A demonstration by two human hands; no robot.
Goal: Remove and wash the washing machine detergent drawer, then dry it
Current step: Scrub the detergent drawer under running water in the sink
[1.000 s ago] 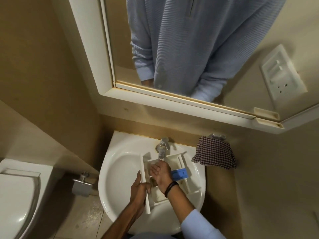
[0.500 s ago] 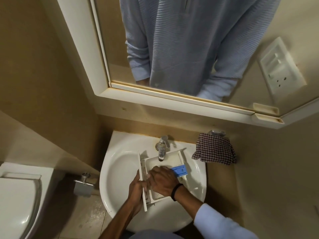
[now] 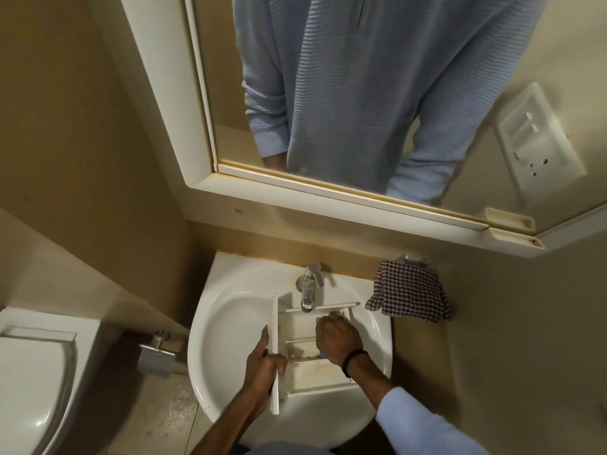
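Now, drawer: the white detergent drawer (image 3: 315, 372) lies in the sink (image 3: 230, 310), open side up, with its long front panel (image 3: 274, 323) to my left and its far end under the tap (image 3: 308, 290).
Drawer's look: brown stains show on the floors of the compartments nearest me.
Left hand: my left hand (image 3: 262, 362) grips the front panel near its middle, fingers round the outer face and thumb hooked over the inner one.
Right hand: my right hand (image 3: 335, 336) sits knuckles up, fingers curled down into a compartment on the drawer's right side. I cannot tell whether they hold anything, since the hand hides what is under it.
Blue sliver: a blue sliver (image 3: 322, 356) peeps out just below the heel of my right hand, too little of it to name.
Wrist: a black band (image 3: 353, 357) circles my right wrist.
Tap: chrome, with the spout pointing down at the drawer's far wall. I cannot tell whether water runs.
Cloth: a checked cloth (image 3: 407, 297) hangs on the wall just beside the sink's right rim.
Mirror: the white-framed mirror (image 3: 170, 93) above the sink reflects my pale blue ribbed top.
Lower left: a white toilet (image 3: 33, 372), with a metal roll holder (image 3: 157, 353) between it and the sink.
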